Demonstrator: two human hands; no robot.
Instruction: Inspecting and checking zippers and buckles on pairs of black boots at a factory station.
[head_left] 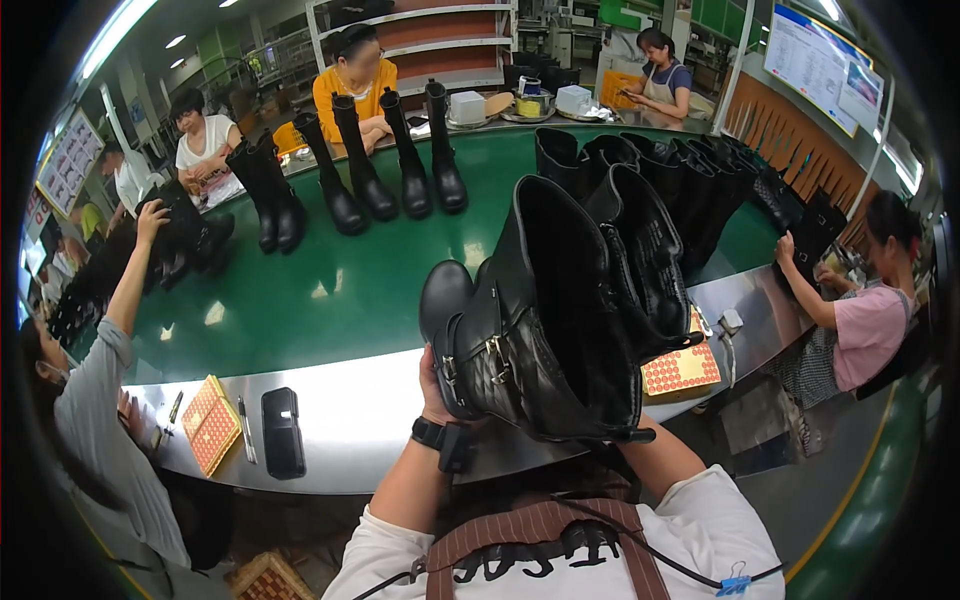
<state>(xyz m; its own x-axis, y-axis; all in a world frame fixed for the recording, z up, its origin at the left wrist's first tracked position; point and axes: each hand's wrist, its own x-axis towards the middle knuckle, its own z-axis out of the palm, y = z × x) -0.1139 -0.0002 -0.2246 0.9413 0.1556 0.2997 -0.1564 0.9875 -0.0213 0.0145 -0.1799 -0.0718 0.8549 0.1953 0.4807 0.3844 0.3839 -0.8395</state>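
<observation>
A pair of black leather boots is held up before me, shafts opening toward me. The nearer boot (500, 320) has buckled straps and a quilted panel, with its rounded toe pointing away to the left. Beside it on the right, the second boot (645, 260) shows its open shaft and lining. My left hand (433, 388) is closed around the nearer boot's lower part, its fingers partly hidden. Behind the boots my right hand is out of sight; only the right forearm (663, 460) shows beneath them, so its grip cannot be made out.
Tall black boots (370, 165) stand across the green belt (280, 325), with more boots (690, 185) at the far right. On the metal edge (370, 400) lie a dark case (283, 432), a pen (246, 428) and sticker sheets (211, 425). Co-workers sit around the belt; one reaches in from the left.
</observation>
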